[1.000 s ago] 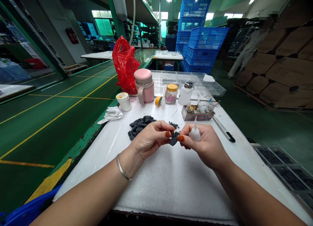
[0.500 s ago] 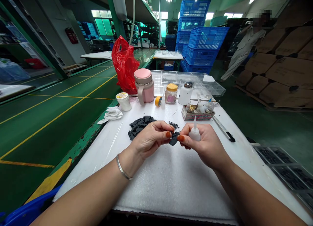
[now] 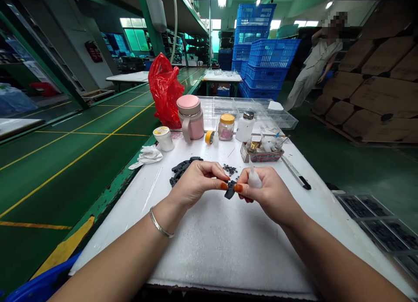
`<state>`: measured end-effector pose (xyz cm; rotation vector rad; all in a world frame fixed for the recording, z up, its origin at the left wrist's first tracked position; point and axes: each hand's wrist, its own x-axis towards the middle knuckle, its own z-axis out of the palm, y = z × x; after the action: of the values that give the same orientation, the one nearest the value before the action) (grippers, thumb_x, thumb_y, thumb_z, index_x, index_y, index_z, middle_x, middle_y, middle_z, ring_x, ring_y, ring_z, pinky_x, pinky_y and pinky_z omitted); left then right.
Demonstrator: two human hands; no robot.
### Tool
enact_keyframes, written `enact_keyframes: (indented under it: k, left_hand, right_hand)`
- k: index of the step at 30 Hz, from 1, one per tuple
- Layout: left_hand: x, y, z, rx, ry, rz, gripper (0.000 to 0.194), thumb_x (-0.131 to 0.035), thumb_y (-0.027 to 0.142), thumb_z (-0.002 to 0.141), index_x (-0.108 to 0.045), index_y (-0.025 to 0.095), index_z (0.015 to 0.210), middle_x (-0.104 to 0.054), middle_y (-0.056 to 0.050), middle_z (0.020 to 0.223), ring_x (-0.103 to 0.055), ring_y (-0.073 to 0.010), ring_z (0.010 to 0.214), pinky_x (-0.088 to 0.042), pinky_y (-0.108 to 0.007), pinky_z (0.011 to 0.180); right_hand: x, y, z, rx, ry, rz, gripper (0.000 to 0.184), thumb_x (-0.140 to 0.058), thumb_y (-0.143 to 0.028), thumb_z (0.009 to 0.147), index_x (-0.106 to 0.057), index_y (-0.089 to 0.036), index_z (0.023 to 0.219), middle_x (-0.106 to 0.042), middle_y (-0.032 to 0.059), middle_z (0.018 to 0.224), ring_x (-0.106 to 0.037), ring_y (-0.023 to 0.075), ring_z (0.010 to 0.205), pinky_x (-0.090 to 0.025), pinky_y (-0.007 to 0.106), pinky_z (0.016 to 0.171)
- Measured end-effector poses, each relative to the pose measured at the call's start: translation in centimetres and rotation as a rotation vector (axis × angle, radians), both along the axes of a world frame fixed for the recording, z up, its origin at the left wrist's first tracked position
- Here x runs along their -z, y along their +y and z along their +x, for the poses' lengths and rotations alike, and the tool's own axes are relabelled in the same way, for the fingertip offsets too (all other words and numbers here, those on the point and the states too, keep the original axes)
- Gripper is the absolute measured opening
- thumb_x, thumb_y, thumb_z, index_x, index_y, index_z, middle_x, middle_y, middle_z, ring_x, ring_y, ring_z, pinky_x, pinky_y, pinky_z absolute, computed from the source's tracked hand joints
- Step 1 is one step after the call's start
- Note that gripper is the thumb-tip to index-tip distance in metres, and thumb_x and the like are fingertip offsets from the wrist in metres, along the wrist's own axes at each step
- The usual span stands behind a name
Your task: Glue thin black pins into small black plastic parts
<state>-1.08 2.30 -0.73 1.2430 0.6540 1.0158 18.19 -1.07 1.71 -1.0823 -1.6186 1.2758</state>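
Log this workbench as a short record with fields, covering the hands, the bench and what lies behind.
Left hand: left hand pinches dark part
Right hand: right hand grips the same part, nozzled bottle tucked in it
Beyond hands: dark pile, small black rings
Bench left: white glove, white tub, red bag
Bench middle: pink mug, yellow tape
Bench right: filled box, cutter
Background: blue crates, standing person

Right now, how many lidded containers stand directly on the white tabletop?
4, left to right along the back: white plastic tub, pink mug with handle, clear jar with yellow lid, white bottle with dark cap. The hands may hide others.
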Motion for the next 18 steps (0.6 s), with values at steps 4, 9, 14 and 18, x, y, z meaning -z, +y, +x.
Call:
enact_keyframes:
  k: [4,9,14,18]
  left_hand:
    - [0.0,0.1,-0.2,-0.011,0.039,0.039,0.016,-0.089,0.017,0.059,-0.074,0.016,0.065,-0.064,-0.002,0.072,-0.058,-0.0113,0.066,-0.045,-0.022,0.060]
    - [-0.1,0.3,-0.4,0.001,0.026,-0.014,0.019,-0.089,0.017,0.057,-0.071,0.016,0.061,-0.061,0.000,0.069,-0.055,-0.0108,0.063,-0.043,-0.021,0.058]
    - [0.0,0.2,-0.4,0.026,0.013,-0.043,0.020,-0.089,0.018,0.055,-0.070,0.015,0.062,-0.063,-0.001,0.071,-0.056,-0.0122,0.065,-0.043,-0.022,0.059]
    - [0.1,0.3,-0.5,0.040,0.029,-0.085,0.018,-0.085,0.015,0.053,-0.072,0.014,0.065,-0.065,-0.002,0.068,-0.056,-0.0118,0.060,-0.043,-0.022,0.056]
  right_hand:
    - [0.1,-0.2,-0.3,0.066,-0.044,0.062,0.030,-0.072,-0.040,0.073,-0.061,-0.016,0.059,-0.059,0.0017,0.054,-0.049,0.0128,0.052,-0.038,0.026,0.052]
    - [0.5,0.3,-0.8,0.057,0.087,0.012,0.029,-0.082,-0.038,0.062,-0.062,-0.018,0.057,-0.059,0.0011,0.053,-0.050,0.0149,0.050,-0.039,0.028,0.050]
    - [1.5,1.2,-0.9,-0.001,0.154,-0.019,0.032,-0.090,-0.038,0.049,-0.063,-0.021,0.053,-0.059,0.0002,0.049,-0.049,0.0155,0.047,-0.038,0.028,0.047]
    - [2.6,1.8,-0.9,-0.021,0.173,-0.023,0.041,-0.092,-0.045,0.039,-0.061,-0.023,0.052,-0.057,-0.0003,0.046,-0.046,0.0145,0.043,-0.036,0.028,0.042]
